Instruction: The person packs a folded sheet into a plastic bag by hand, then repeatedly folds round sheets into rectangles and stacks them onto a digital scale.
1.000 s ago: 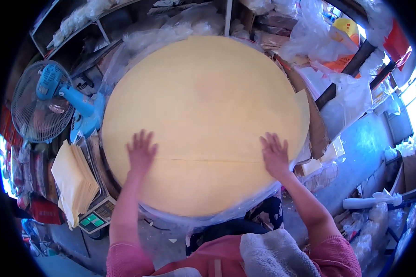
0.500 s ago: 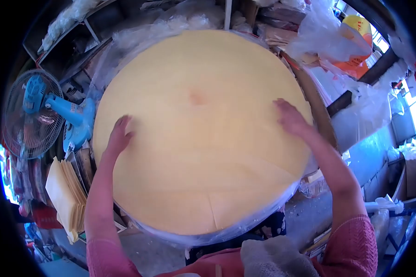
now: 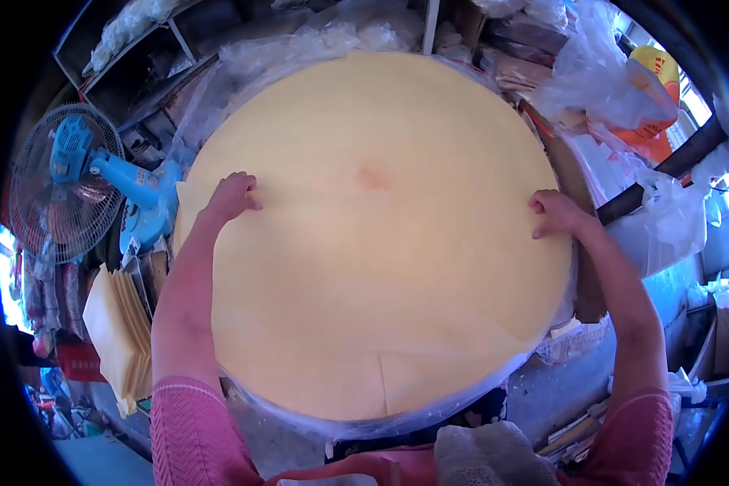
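Observation:
A broad, round, pale yellow sheet [image 3: 381, 267] covers the table in front of me. It has a faint reddish spot above its middle and a seam at its near edge. On its left part lies my left hand [image 3: 236, 196], fingers curled against the sheet, with a faint crease running from them. Near the right rim my right hand [image 3: 556, 214] also has its fingers bent down onto the sheet, the thumb lower. How much material each hand grips is partly hidden by the fingers. Clear plastic film [image 3: 454, 411] shows beneath the sheet's near edge.
A blue fan [image 3: 142, 188] stands at the left, above a stack of folded yellow pieces [image 3: 118, 332]. Crumpled clear plastic [image 3: 579, 85] and an orange and yellow bag [image 3: 652, 105] are at the back right. A grey towel [image 3: 494, 455] hangs at my front.
Both hands have gone from stretched fingers to curled ones. In view, the left hand has moved up and slightly right, the right hand farther right. The view has shifted a little.

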`<state>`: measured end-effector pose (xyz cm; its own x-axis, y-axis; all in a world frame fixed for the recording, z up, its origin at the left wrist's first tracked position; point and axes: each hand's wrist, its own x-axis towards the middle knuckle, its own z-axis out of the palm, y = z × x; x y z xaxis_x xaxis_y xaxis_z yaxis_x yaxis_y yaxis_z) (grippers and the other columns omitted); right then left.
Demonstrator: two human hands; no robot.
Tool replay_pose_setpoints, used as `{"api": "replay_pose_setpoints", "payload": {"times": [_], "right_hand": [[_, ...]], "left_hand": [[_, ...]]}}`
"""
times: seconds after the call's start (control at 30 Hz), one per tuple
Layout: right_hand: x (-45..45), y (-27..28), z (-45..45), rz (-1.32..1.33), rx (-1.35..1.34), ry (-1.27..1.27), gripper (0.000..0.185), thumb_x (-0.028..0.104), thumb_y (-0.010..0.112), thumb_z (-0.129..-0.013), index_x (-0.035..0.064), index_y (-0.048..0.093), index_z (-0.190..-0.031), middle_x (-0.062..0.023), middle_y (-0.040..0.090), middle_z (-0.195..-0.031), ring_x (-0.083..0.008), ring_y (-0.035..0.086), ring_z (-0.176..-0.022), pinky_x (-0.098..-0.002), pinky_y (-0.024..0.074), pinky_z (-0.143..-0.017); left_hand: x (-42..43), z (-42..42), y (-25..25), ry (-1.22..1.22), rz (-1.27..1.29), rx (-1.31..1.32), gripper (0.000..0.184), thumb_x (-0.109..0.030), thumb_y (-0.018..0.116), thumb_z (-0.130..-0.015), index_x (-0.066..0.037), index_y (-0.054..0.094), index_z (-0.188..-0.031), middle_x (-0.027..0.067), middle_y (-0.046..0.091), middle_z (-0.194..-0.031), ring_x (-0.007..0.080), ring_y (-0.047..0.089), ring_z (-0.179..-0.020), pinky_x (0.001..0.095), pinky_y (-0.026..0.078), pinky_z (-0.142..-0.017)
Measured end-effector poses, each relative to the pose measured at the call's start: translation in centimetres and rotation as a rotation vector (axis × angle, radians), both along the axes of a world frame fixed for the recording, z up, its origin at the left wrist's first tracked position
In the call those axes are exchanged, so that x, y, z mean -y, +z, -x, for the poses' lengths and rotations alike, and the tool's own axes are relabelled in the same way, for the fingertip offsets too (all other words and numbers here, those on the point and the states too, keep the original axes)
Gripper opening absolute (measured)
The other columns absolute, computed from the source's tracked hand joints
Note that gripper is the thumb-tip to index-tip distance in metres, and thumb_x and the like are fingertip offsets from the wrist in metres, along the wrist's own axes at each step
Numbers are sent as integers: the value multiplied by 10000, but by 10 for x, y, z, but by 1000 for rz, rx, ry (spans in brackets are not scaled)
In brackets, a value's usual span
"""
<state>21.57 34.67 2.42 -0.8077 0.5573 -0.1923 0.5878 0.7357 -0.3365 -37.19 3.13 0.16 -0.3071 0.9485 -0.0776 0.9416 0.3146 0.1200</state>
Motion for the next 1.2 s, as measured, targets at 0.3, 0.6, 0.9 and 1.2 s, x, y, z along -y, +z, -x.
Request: {"api": "replay_pose_setpoints", "payload": {"times": [0.3,0.6,0.9,1.2], "right_hand": [[30,13,-7,-229,117,-54,335,159,781,-609,78,591,-873,-88,591,-799,-269,585,-772,-357,482,-727],[77,13,-19,-384,-274,115,363,94,676,-672,96,614,-1030,-120,633,-900,-303,587,-887,-384,476,-740],[152,39,-28,-334,144,139,586,44,578,-716,98,497,-1294,-138,554,-1150,-332,495,-1101,-435,393,-934],[137,18,15,-689,-196,-38,747,61,655,-680,173,401,-1374,-164,500,-1220,-325,446,-1173,-469,359,-962]], "left_hand": [[40,-39,16,-53,-522,-358,251,-62,710,-686,-78,484,-793,70,522,-821,269,539,-820,406,432,-693],[81,-43,-1,11,-604,-180,266,58,601,-704,-49,440,-887,136,498,-895,339,517,-859,441,441,-725],[110,-38,-11,-128,-559,-324,291,73,548,-731,-29,443,-983,151,496,-1089,370,480,-1052,493,370,-946],[115,-30,-28,-71,-599,-221,362,128,519,-711,-28,453,-1030,155,495,-1118,367,472,-1066,448,406,-918]]}}
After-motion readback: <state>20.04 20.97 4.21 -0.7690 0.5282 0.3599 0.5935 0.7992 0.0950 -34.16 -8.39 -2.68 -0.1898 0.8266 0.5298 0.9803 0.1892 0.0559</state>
